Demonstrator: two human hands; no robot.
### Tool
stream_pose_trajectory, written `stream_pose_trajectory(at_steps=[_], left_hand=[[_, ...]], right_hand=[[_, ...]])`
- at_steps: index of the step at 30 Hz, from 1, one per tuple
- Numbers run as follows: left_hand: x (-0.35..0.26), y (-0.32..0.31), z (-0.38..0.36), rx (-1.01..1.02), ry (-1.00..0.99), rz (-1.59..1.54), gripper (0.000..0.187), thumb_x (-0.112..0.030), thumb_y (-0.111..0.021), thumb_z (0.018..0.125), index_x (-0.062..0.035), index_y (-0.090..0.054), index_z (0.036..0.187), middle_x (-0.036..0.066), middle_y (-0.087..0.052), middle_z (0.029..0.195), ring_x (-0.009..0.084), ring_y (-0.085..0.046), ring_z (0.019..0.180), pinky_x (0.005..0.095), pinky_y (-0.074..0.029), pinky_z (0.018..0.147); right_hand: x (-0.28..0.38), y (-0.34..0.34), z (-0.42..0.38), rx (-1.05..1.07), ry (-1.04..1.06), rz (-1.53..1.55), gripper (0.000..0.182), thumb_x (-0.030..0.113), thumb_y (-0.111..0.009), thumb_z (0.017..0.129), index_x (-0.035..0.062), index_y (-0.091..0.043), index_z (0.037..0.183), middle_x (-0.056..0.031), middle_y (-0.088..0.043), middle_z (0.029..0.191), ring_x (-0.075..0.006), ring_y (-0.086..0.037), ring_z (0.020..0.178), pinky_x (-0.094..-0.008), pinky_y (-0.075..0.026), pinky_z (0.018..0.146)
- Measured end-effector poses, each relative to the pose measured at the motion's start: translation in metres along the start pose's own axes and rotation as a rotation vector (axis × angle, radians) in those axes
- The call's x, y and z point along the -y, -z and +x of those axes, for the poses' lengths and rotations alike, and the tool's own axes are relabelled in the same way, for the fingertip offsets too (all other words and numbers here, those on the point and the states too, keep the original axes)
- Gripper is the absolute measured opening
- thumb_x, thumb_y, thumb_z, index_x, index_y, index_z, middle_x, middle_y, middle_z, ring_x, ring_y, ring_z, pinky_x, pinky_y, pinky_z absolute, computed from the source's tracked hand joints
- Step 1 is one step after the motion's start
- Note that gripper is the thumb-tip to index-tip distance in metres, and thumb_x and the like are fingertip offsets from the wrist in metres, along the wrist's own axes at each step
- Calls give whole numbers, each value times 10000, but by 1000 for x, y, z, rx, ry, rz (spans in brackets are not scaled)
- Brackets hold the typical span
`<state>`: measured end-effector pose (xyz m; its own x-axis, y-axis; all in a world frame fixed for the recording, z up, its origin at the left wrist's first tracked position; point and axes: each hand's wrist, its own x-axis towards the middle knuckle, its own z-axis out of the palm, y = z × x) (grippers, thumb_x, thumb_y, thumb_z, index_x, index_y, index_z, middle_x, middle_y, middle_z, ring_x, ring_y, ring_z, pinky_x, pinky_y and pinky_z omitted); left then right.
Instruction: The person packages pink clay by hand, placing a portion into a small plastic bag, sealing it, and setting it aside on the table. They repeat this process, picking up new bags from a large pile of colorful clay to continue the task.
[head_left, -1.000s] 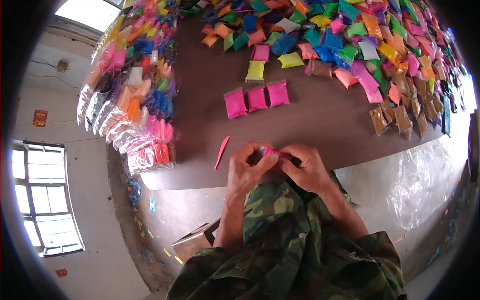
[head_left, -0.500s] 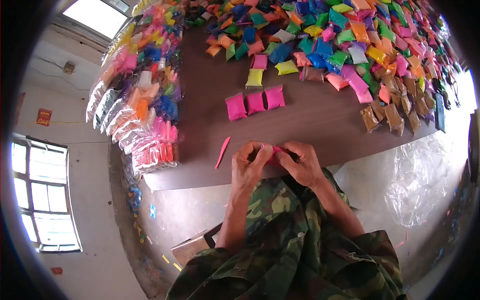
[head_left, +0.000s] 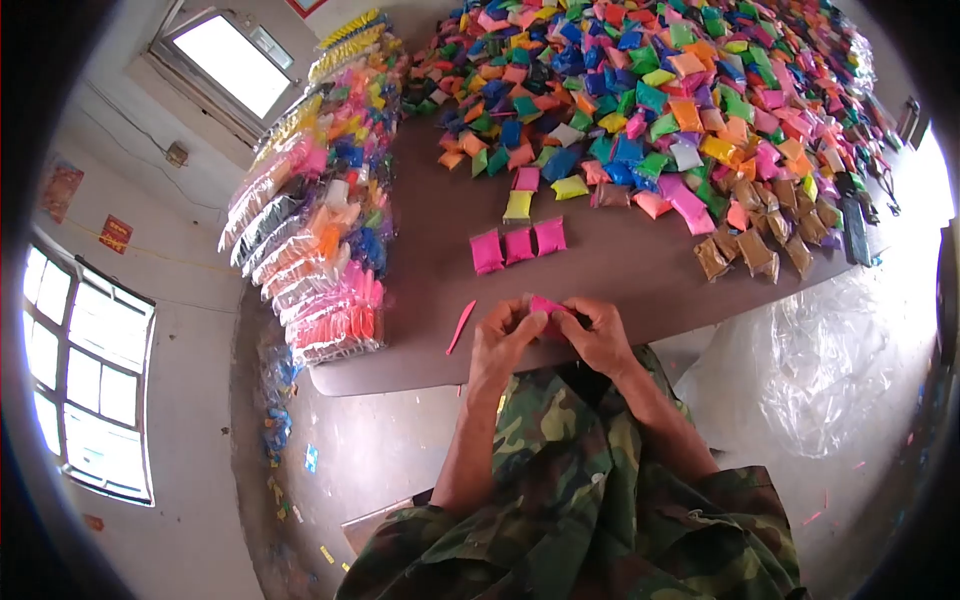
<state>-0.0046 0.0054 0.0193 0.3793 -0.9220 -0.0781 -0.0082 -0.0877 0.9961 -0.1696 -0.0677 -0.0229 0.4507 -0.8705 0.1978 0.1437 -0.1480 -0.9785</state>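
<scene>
Near the table's front edge, my left hand [head_left: 502, 340] and my right hand [head_left: 597, 337] pinch a small pink packet [head_left: 544, 305] from either side. Its upper part shows between my thumbs; fingers hide the rest. To the left of my left hand lies a thin pink plastic knife-shaped tool [head_left: 461, 327] on the table. Beyond my hands, three pink packets [head_left: 518, 245] sit side by side in a row. Just behind them are a yellow packet [head_left: 517, 205] and another pink packet [head_left: 525, 179], end to end.
A big heap of coloured packets [head_left: 640, 110] covers the back of the brown table [head_left: 430, 260]. Bagged bundles [head_left: 335, 250] line its left side. Brown packets [head_left: 757, 255] lie at the right, near a dark flat object [head_left: 855, 232]. Clear plastic sheeting [head_left: 815, 370] is beyond the right edge.
The camera view has tilted, showing more of the heap. More of the pink packet now shows between my hands, which stay pinched on it.
</scene>
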Motion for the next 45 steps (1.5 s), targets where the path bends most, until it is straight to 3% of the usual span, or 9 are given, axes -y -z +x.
stream_pose_trajectory(at_steps=[2,12,17,20,26,32,35,38,45], left_hand=[[5,5,2,91,-8,81,248,-145,-758,984,15,-726,1170,44,-753,953,104,-682,864,268,-540,750],[18,18,7,99,-69,213,189,-128,-781,966,-2,-730,1097,38,-746,936,99,-680,831,266,-553,743],[7,26,7,149,-31,302,168,-127,-779,971,2,-729,1067,41,-743,898,99,-680,802,261,-548,712],[3,24,2,110,29,148,154,-115,-774,968,14,-723,1034,50,-740,857,101,-682,766,268,-551,693],[-2,33,5,103,57,213,134,-101,-766,960,19,-717,999,59,-738,823,101,-678,718,264,-543,643],[-4,36,11,143,16,417,147,-90,-783,946,26,-720,1009,47,-739,822,86,-667,718,254,-535,641],[-11,22,15,127,-63,291,157,-87,-796,936,26,-731,1023,33,-738,818,73,-663,740,250,-527,656],[-10,19,18,137,-64,327,168,-85,-809,923,15,-744,1043,15,-730,809,62,-649,759,245,-511,666],[-14,12,18,117,-54,355,146,-112,-787,944,21,-751,992,34,-752,828,70,-648,762,253,-512,689]], right_hand=[[-5,0,-1,-1,-6,26,236,184,-706,986,-26,-739,1088,-65,-717,837,-74,-608,829,-317,-536,757],[-9,4,0,63,59,-97,258,208,-720,1003,-19,-726,1125,-112,-741,876,-96,-621,831,-333,-544,758],[-5,4,-2,49,-39,7,258,210,-722,1001,-15,-726,1125,-93,-730,851,-88,-602,811,-335,-540,738],[-2,3,-1,40,4,-39,256,213,-717,999,-11,-725,1122,-121,-734,855,-124,-654,791,-347,-543,726],[14,3,5,126,28,-208,275,247,-719,994,1,-716,1117,-217,-735,926,-326,-743,826,-385,-556,723],[9,3,6,107,-67,-136,260,224,-748,975,8,-721,1116,-204,-739,941,-324,-740,830,-403,-560,717],[11,4,7,148,-75,-123,219,175,-748,967,8,-727,1107,-194,-741,931,-311,-743,827,-392,-560,717],[8,3,8,164,1,-130,185,142,-743,961,10,-740,1091,-178,-747,920,-290,-745,818,-388,-559,696],[16,4,5,107,-62,-103,174,149,-767,942,17,-759,1055,-154,-753,897,-263,-737,784,-378,-557,682]])
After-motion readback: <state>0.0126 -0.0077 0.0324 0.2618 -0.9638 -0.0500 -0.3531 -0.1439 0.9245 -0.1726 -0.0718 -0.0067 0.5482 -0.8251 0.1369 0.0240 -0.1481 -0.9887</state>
